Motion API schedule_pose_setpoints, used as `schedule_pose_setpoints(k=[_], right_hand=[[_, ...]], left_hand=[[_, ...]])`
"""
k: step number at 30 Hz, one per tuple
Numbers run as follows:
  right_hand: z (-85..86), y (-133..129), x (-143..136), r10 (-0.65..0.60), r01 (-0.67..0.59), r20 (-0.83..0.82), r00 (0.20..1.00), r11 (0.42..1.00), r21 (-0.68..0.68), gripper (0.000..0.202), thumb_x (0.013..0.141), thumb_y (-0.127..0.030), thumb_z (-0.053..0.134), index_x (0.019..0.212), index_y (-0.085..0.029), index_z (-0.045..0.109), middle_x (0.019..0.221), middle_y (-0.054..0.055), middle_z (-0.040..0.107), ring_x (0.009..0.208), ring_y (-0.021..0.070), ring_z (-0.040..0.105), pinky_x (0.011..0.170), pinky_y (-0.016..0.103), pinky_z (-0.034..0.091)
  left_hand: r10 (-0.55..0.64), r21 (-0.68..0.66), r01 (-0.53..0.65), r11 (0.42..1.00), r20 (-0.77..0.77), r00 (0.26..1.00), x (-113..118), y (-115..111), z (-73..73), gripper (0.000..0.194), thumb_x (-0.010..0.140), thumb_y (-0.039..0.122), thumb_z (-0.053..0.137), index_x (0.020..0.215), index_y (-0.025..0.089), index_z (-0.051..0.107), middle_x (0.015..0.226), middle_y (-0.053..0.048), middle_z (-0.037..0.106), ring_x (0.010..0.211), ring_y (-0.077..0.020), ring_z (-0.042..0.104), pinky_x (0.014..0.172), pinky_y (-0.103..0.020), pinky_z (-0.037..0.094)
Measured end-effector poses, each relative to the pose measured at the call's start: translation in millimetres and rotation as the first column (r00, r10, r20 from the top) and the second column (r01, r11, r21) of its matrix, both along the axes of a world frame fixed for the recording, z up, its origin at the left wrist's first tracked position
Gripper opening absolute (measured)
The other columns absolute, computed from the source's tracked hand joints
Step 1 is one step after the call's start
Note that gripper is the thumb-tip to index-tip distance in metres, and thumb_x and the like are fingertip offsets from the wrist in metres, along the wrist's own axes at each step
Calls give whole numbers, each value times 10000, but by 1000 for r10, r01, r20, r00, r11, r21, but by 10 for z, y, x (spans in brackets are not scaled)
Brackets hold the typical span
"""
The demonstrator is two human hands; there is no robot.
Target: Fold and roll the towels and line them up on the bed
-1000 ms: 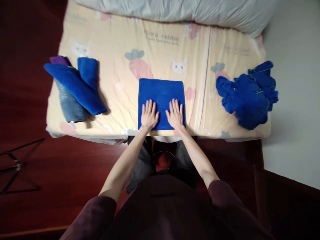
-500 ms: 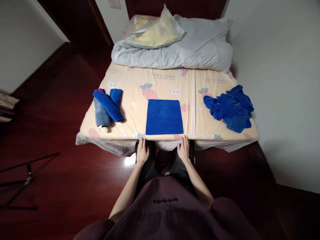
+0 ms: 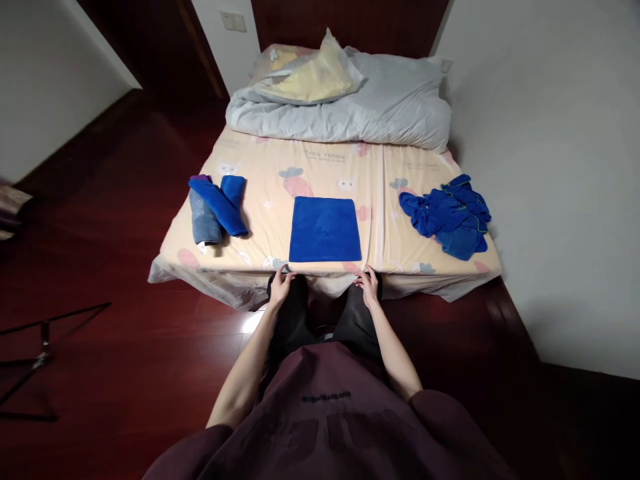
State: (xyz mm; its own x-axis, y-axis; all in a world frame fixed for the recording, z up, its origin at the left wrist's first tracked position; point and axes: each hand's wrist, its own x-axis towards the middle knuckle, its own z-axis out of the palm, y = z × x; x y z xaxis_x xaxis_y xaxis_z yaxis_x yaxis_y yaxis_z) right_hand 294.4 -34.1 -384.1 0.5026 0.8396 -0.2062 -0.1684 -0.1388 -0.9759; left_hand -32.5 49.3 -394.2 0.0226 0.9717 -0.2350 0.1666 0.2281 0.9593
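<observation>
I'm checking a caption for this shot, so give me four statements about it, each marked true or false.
1. A flat blue square cloth lies on a cream carrot-print bedsheet. True.
2. That cloth is being held. False: the left hand and right hand are both off it.
3. A crumpled, green-edged blue cloth pile lies to its right. True.
4. Everything left of it is spread flat. False: rolled blue and grey-blue cloths lie there.
</observation>
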Motion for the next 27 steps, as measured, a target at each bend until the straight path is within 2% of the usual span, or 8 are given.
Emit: schedule_pose_setpoints(k=[3,6,12,17,23,27], right_hand=[[-2,58,42,62,-62,3,998,998,-26,677,850,-523,646,1435,-209,513,910,36,743,605,122,657,519,204,508],[12,151,79,97,-96,14,995,994,-56,677,843,-527,657,1426,-208,532,897,35,742,585,117,646,474,187,478],[74,316,138,118,-118,-5,993,990,-77,556,876,-436,656,1369,-191,578,865,30,733,540,99,639,431,163,435],[154,462,197,159,-158,-4,987,979,-131,446,929,-388,624,1320,-178,575,800,12,735,489,86,619,412,152,412],[218,614,272,239,-239,-23,971,950,-201,224,958,-386,639,1043,-182,602,729,14,737,445,85,610,380,135,369],[273,579,256,203,-207,-41,978,951,-230,236,963,-424,645,978,-196,590,743,17,749,465,89,631,374,125,368]], left_hand=[[45,-122,-21,992,197,979,57,188,48,623,927,403,614,1485,176,454,1123,-138,759,969,-223,740,875,-351,561],[22,-175,23,984,251,968,91,326,107,563,917,401,646,1414,169,517,1063,-132,771,897,-198,737,754,-284,545],[83,-196,-37,980,234,969,98,452,202,381,893,380,651,1211,175,600,1029,-119,774,808,-163,715,681,-247,525],[56,-232,-14,973,177,983,116,521,272,331,818,432,711,1004,173,623,969,-117,766,752,-170,698,653,-262,509],[47,-256,-6,967,156,987,120,565,322,357,776,467,753,918,176,602,936,-118,762,725,-174,698,643,-266,505],[64,-252,-20,967,164,984,104,549,313,366,800,497,730,922,179,593,962,-126,764,753,-180,706,634,-260,507]])
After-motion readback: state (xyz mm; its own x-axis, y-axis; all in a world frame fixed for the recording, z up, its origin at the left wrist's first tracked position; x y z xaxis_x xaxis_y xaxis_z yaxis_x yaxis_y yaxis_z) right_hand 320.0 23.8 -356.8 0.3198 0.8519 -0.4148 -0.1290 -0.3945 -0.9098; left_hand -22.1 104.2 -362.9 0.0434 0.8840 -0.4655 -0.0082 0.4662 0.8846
